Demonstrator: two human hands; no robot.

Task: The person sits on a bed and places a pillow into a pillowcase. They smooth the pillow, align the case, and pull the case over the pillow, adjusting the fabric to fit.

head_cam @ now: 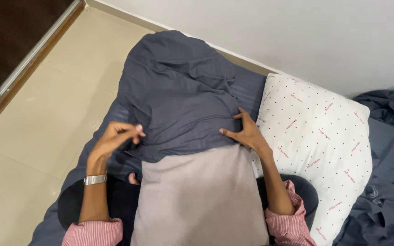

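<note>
Grey pillow [201,196] on lap, half inside dark pillowcase [178,91]; left hand [115,139] pinches its edge, right hand [247,132] presses spread-fingered, white dotted pillow [320,146] beside.

Grey pillow [201,200] top hidden under dark pillowcase [178,91]; bottom cut off by edge.

We see matt dark grey cloth pillowcase [178,95], soft, creased; smooth grey-beige pillow [201,200] fabric; shiny metal wristwatch [95,179]; glossy floor tiles [37,123]; dotted white cotton pillow [318,141]
</note>
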